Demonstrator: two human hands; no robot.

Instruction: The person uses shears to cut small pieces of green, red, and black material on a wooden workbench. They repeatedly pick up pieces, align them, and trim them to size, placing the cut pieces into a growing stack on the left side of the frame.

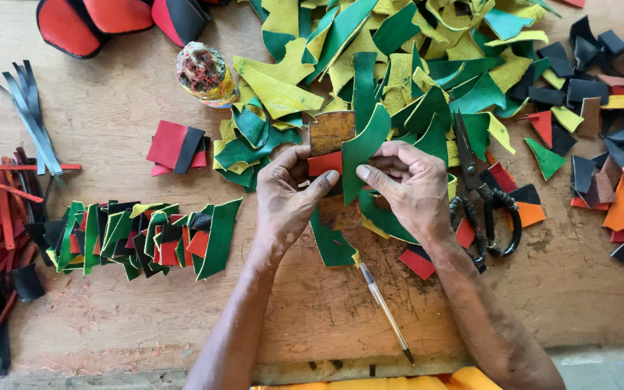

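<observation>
Both my hands meet at the middle of the wooden table (110, 318). My left hand (290, 195) pinches a red leather piece (324, 163) with a brown cardboard-like piece (331, 130) behind it. My right hand (409, 184) holds a curved green leather piece (362, 148) against them. The three pieces overlap between my thumbs. Another green piece (330, 245) lies flat just below my hands.
A big heap of green and yellow leather scraps (399, 58) fills the far middle. Black scissors (482, 195) lie right of my right hand. A pen (386, 310) lies near the front edge. A row of assembled pieces (146, 238) sits left, straps (1, 209) farther left.
</observation>
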